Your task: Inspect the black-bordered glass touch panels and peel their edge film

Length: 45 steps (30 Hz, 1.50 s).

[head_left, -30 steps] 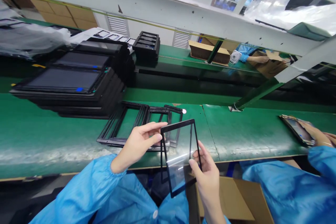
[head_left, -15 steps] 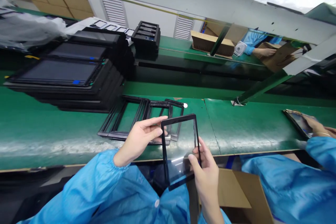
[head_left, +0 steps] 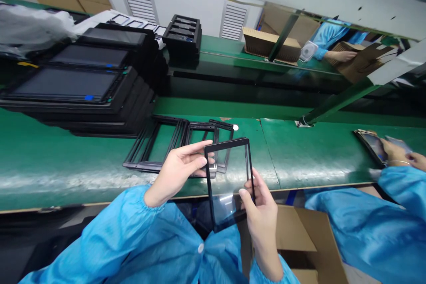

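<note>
Between my two hands is a black-bordered glass panel [head_left: 226, 186], held tilted over the bench's front edge. It is see-through in the middle and catches a bright reflection low down. My left hand [head_left: 179, 169] pinches its upper left edge, thumb in front and fingers behind. Lower down, my right hand [head_left: 261, 213] grips the right edge with the thumb on the front face. Just beyond the panel, several black rectangular frames [head_left: 148, 165] lie overlapping on the green bench [head_left: 83, 173].
A tall stack of black trays with dark screens [head_left: 66, 84] stands at the left. A co-worker's hand [head_left: 396, 151] handles a device [head_left: 370, 146] at the right. Below the bench sits an open cardboard box [head_left: 319, 235]. A green post [head_left: 339, 100] rises from the bench.
Both hands keep their hold on the glass panel, which stays almost in place. The view has shifted slightly. At the right, the co-worker's hands have lifted a thin pane from the device.
</note>
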{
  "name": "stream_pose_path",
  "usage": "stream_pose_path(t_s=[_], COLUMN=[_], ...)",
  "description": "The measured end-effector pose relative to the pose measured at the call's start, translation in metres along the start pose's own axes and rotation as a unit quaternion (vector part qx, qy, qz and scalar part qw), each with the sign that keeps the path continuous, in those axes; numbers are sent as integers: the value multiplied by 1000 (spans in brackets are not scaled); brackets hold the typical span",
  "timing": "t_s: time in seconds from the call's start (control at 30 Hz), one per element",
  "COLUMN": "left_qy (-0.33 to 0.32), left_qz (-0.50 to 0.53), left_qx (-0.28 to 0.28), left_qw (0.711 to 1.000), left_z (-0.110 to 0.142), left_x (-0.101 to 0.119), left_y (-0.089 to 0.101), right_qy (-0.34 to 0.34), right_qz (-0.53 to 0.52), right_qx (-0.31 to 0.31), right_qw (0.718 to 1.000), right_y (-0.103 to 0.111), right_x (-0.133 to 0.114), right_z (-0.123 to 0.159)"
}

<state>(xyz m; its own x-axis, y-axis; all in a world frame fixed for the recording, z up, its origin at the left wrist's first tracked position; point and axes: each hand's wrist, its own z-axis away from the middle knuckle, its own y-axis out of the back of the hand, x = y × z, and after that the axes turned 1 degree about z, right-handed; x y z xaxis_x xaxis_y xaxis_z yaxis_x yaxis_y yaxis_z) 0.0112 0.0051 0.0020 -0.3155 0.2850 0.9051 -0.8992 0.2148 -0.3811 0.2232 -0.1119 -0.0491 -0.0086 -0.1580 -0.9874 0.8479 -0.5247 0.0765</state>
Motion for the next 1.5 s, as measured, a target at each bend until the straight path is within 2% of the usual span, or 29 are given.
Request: stream_pose_path(t_s=[0.23,0.37,0.43,0.53,0.6,0.7,0.83,0.9,1.0,1.07,1.1,1.13,1.2,1.27,1.33,1.4,1.5], left_qy=[3,-12,-16,-16,-19,-14,-24,-80,-181,-193,-177,-150,-86,-26,7,18,19], left_qz=[-17,-44,-76,-121,-141,-167,-203,-262,-398,-452,-462,-460,-413,-316,-215,-157,-129], left_qx=[17,24,10,-17,-24,-25,-31,-42,-103,-160,-185,-202,-197,-143,-57,8,47], left_qw=[1000,999,997,992,990,986,978,961,894,856,849,851,885,938,975,987,990], left_z=[0,0,3,12,17,23,23,22,20,20,19,19,19,20,24,28,31], left_x=[1,6,11,17,18,17,17,21,30,36,39,41,42,41,36,28,17], left_y=[-4,-5,-5,-4,-3,1,7,5,-4,-12,-14,-15,-13,-7,-2,0,-2], right_qy=[44,156,190,150,109,88,83,83,90,88,79,64,25,-17,-52,-73,-68], right_qz=[47,159,159,36,-26,-38,-49,-47,-27,-33,-47,-62,-75,-62,-65,-87,-109], right_qx=[-11,16,22,-51,-96,-101,-80,-76,-118,-171,-195,-214,-234,-219,-170,-114,-65], right_qw=[998,975,969,987,989,990,992,993,989,981,977,973,969,974,982,987,990], right_y=[1,4,6,6,5,1,-3,-7,-18,-23,-23,-21,-9,8,23,29,24], right_x=[10,2,-12,-39,-54,-65,-68,-68,-70,-72,-72,-72,-67,-57,-43,-32,-29], right_z=[4,-3,-13,-32,-41,-46,-40,-35,-28,-25,-25,-26,-31,-39,-45,-48,-46])
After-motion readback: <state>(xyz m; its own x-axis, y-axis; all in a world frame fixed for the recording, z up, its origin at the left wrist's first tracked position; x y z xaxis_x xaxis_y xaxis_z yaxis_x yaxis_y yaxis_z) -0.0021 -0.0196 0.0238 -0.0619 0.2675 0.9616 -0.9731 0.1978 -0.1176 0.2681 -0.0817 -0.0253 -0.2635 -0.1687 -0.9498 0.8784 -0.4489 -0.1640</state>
